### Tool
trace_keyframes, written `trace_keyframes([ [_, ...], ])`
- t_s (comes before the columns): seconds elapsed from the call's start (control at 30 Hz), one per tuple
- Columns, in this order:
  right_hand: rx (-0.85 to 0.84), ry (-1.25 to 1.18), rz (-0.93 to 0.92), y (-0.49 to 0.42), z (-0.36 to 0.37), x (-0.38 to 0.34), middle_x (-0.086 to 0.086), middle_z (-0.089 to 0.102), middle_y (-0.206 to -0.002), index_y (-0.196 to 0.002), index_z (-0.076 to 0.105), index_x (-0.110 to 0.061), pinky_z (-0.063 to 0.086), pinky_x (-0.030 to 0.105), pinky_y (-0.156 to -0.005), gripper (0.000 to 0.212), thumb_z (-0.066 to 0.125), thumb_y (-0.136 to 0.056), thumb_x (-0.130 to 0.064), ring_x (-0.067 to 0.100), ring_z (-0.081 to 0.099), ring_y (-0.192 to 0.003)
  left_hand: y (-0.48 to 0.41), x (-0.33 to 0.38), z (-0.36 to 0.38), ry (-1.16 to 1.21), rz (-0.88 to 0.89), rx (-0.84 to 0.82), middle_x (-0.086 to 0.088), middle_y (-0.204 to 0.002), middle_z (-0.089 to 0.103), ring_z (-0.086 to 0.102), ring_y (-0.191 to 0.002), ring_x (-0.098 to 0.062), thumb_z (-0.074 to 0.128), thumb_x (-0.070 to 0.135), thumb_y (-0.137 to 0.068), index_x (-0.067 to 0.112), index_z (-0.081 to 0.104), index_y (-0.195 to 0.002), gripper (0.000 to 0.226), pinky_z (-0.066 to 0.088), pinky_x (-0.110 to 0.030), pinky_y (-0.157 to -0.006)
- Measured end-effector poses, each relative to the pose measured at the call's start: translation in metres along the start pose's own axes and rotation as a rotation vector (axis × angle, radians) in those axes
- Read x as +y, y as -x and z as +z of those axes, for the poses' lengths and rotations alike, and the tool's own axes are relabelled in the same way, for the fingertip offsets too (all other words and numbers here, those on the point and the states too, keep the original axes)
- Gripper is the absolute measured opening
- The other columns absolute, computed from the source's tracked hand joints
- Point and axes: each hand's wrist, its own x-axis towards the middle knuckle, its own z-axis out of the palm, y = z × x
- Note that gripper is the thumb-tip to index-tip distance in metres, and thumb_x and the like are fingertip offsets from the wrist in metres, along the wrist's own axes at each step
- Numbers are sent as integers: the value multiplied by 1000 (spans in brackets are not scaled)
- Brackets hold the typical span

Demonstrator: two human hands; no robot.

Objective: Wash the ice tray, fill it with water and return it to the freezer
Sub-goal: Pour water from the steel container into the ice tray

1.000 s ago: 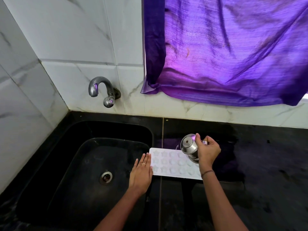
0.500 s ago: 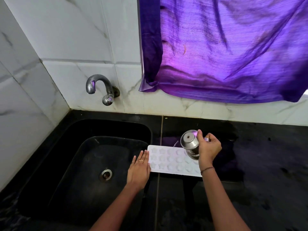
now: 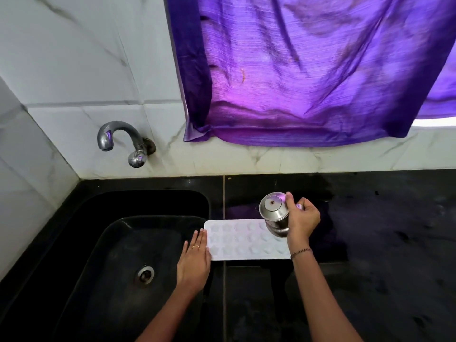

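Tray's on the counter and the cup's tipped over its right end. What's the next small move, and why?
Probably slide the tilted steel cup leftward along the ice tray. The right hand holds it tipped over the right-end cells only, while the left hand lies flat against the tray's left edge. Which cells are full cannot be told.

No legible text or labels

Left grip (image 3: 195, 261): thin gold ring (image 3: 196, 246) on one finger. Right wrist (image 3: 297, 244): dark beaded bracelet (image 3: 300, 253). Forearms (image 3: 320, 292) bare.
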Motion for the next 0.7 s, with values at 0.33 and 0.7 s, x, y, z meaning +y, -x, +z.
trace_keyframes([
  [0.33, 32, 4, -1, 1, -7, 7, 2, 37, -49, -51, 36, -11, 38, 12, -49, 47, 72, -80, -12, 10, 32, -48, 5, 13, 13, 374, -162, 122, 6, -157, 18, 0, -142, -1, 19, 27, -97, 16, 20, -149, 52, 4, -26, -118],
  [0.7, 39, 76, -91, -4, -6, 13, 3, 37, -49, -51, 36, -10, 34, 9, -46, 46, 72, -80, -13, 11, 31, -48, 5, 8, 18, 295, -102, 125, 6, -156, 20, 1, -139, 1, 10, 35, -95, 17, 18, -149, 58, 6, -23, -117],
])
